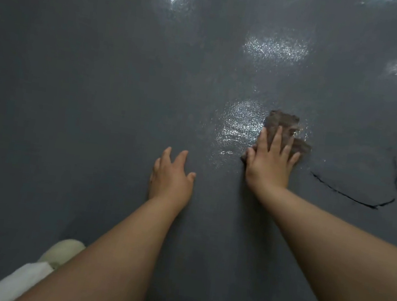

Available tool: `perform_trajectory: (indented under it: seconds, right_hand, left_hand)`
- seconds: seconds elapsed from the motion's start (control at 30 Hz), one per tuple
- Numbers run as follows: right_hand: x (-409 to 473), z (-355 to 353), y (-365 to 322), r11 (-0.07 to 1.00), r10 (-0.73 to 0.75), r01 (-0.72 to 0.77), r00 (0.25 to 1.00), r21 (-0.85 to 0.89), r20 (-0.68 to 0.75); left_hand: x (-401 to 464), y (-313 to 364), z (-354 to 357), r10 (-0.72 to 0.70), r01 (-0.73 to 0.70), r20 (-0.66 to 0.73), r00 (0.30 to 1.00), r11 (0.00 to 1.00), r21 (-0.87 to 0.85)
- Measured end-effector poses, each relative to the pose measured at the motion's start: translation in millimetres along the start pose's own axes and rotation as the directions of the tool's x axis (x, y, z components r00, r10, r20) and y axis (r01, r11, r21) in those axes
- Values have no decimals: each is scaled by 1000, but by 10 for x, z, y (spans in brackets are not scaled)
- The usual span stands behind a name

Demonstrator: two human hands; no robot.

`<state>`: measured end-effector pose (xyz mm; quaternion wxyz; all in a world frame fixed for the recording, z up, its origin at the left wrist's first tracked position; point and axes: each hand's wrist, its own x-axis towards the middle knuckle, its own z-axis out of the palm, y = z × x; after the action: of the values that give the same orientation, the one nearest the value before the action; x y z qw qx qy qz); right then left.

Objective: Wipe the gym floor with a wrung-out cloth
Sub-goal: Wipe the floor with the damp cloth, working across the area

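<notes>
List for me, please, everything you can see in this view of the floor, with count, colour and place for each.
floor: one, dark grey, fills the whole view, with pale light reflections toward the top
wet patch: one, glistening, at centre, just left of the cloth
cloth: one, brownish grey, crumpled, right of centre, flat on the floor
black mark: one, thin curved line, on the floor right of the cloth
pale rounded thing: one, cream, bottom left, partly hidden; cannot tell what it is
white fabric: one piece, bottom left corner
left hand: one, fingers spread, resting on the bare floor, centre
right hand: one, fingers straight, pressing on the cloth
</notes>
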<state>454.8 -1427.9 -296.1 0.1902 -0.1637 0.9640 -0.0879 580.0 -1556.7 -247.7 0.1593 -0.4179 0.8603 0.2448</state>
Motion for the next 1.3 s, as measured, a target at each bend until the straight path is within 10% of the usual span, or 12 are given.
perform_trajectory:
  seconds: [0.13,0.37,0.57,0.77,0.87,1.1,1.2,1.3]
  right_hand:
    - [-321,188,-384,938,-325,338,935,-77,143]
    - [-351,353,-419,501,-815,857,515,-123,265]
    - [548,-7,-323,672,-708,726,688,-146,161]
    - [1198,-333,-484,952,-280,287,957,-105,77]
    - [1039,-213,-893,924,-344,361,929,-128,134]
    - [741,156,-1218,460,-836,882,469,-103,286]
    - [1276,-6,-1173,504,-830,855,519,-126,202]
    - [1852,-294,-1222,740,-649,655,755,-154,92]
  left_hand:
    - [150,-38,-104,-9,9,-53,999,1000,-12]
    - [371,-102,-188,-61,62,-42,997,998,13]
    - [539,-58,-272,-77,77,-17,997,997,-7]
    - [733,-104,-395,-133,111,152,979,983,144]
    - [846,-134,-447,-134,95,180,974,973,210]
    - [898,-198,-430,-146,128,82,986,973,191]
    - [911,-191,-436,-144,132,67,987,977,165]
    - [934,-187,-441,-147,134,79,986,981,142]
